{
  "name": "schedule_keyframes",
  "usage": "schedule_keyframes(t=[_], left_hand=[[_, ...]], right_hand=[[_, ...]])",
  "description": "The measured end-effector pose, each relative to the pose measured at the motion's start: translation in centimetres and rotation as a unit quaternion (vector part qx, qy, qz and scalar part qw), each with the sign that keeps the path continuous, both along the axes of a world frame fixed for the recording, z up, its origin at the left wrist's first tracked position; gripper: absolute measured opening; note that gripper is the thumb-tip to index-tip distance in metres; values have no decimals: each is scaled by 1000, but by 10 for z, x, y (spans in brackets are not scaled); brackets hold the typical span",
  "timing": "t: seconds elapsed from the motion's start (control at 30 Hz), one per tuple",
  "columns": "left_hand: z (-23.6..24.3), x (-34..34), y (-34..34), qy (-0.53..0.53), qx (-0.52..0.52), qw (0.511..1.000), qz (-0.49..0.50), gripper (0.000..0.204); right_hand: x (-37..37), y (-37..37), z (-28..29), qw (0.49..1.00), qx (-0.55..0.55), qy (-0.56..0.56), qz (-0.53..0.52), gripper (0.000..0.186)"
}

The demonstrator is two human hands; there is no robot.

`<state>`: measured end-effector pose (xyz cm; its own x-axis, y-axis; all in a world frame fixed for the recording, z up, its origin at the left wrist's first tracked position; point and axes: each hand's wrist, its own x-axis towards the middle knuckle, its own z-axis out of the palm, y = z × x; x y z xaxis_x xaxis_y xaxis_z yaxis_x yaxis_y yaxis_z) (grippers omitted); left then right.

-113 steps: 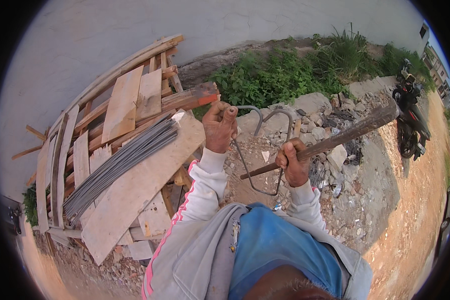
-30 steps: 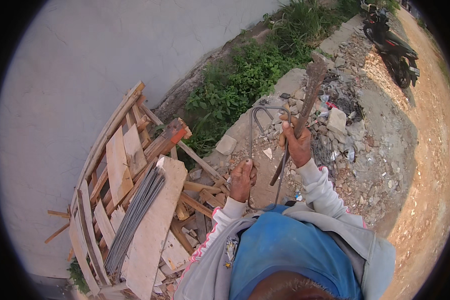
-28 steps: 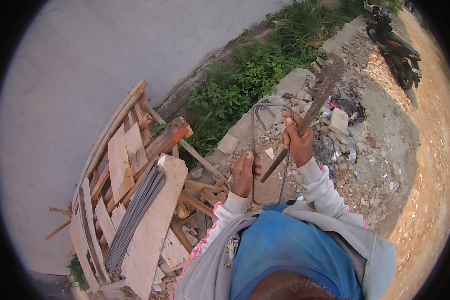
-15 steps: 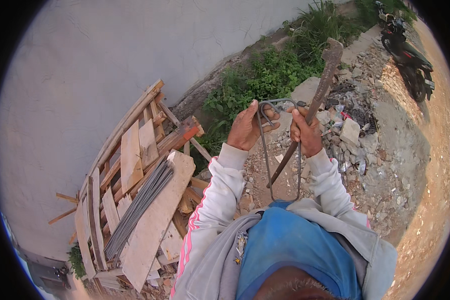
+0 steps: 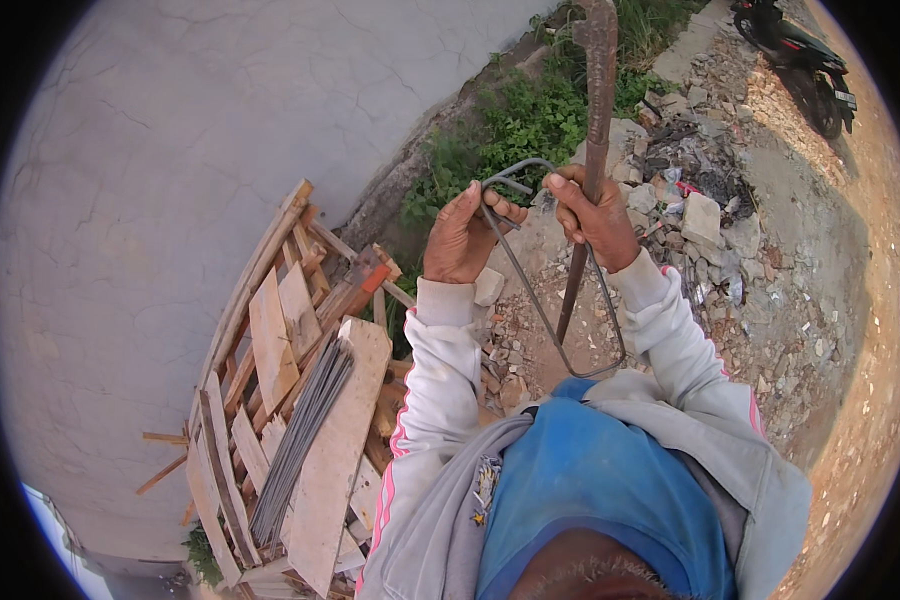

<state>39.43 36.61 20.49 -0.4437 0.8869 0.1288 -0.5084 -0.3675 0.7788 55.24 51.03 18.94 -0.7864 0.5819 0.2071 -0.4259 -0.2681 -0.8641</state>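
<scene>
Swinging more upright, the bar [image 5: 597, 120] is filling the right hand's [image 5: 602, 218] fist as the left hand [image 5: 458, 240] is pinching the wire frame [image 5: 526, 279], right of the lumber [image 5: 335, 440], seemingly angling it, needing steadiness.

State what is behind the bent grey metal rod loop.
Through the loop, brown stony ground shows; green leafy plants show past its top. Whatever lies behind the left hand, right hand and long brown metal bar is covered.
</scene>
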Motion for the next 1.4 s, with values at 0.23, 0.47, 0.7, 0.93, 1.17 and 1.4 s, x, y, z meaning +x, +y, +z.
schedule_keyframes(t=[0.23,0.47,0.7,0.93,1.17,1.4], left_hand=[[4,-9,1,80,-85,992,51,27],[-15,-17,13,75,-126,985,88,28],[-53,-26,54,31,-84,995,53,27],[-120,-38,66,36,-93,991,86,29],[-205,-41,104,-72,-92,990,84,27],[-291,43,163,-65,-228,969,68,22]], right_hand=[[-16,17,-9,999,-16,23,19,27],[-29,41,-28,998,-11,-31,50,28],[-27,89,-75,992,46,-118,22,37],[59,141,-195,946,87,-298,-96,45],[308,49,-438,755,118,-639,-86,34],[458,-149,-485,537,-45,-841,-50,44]])
